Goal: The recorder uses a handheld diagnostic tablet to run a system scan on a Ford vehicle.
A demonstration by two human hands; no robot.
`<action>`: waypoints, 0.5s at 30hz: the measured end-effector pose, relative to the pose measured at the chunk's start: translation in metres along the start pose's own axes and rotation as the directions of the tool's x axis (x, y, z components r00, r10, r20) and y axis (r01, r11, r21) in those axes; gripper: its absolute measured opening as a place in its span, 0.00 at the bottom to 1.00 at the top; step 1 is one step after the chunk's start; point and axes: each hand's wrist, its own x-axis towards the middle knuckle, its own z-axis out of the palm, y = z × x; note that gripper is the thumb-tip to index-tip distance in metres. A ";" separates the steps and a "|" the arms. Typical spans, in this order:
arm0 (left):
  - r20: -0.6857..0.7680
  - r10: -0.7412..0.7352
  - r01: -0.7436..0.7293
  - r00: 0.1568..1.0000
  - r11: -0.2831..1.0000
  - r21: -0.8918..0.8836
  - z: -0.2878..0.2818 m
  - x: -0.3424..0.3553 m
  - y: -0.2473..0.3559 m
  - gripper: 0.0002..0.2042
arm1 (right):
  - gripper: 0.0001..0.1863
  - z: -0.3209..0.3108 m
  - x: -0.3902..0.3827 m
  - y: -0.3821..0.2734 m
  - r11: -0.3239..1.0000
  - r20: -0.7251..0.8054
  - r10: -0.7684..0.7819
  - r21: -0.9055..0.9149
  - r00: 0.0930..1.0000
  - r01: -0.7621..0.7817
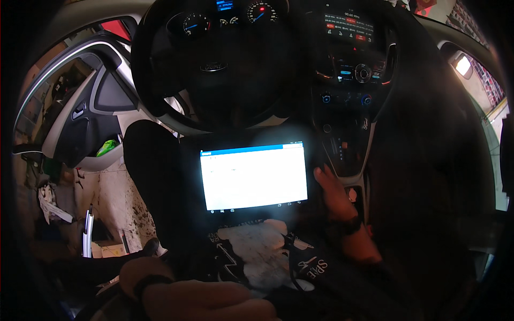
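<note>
A tablet (254, 179) with a dark frame and a bright, mostly white screen rests over my lap, below the steering wheel. At its right edge is my right hand (333, 193), closed on the dark frame, with a dark band round the wrist. My left hand (209, 300) lies across the front of my body at the lower edge, apart from the tablet. A dark band circles that wrist too. Its fingers are dim and partly cut off, so their pose is unclear. Between the hands shows my dark shirt (262, 254) with a pale print.
I sit behind a steering wheel (214, 96) in a car. To the right are a lit dashboard screen (350, 27), control knobs (363, 73) and a gear selector (344, 144). The driver's door (80, 109) stands open on the left, with a green packet (107, 147) in its pocket.
</note>
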 end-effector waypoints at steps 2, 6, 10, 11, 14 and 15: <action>0.075 -0.038 0.041 0.996 0.998 -0.042 -0.002 0.003 0.003 0.13 | 0.42 -0.005 0.002 0.008 1.000 0.063 -0.021 0.005 0.998 0.021; 0.166 -0.117 0.127 0.979 0.991 -0.051 0.002 -0.004 0.005 0.12 | 0.42 -0.013 0.012 0.027 0.997 -0.035 -0.040 -0.068 0.999 0.037; 0.267 -0.207 0.223 0.941 0.974 -0.031 0.015 -0.026 -0.007 0.11 | 0.43 -0.011 0.017 0.031 0.993 -0.014 -0.034 0.117 0.999 0.036; 0.410 -0.388 0.392 0.826 0.917 0.076 0.010 -0.035 -0.024 0.15 | 0.43 -0.015 0.017 0.033 0.993 -0.026 -0.033 0.114 0.999 0.036; 0.312 -0.723 0.446 0.616 0.647 0.619 0.012 -0.059 -0.057 0.21 | 0.42 -0.019 0.019 0.035 1.000 -0.066 0.010 0.025 0.998 -0.008; 0.319 -0.718 0.440 0.619 0.653 0.617 0.014 -0.066 -0.066 0.21 | 0.41 -0.016 0.017 0.031 0.999 -0.023 -0.015 0.042 1.000 0.016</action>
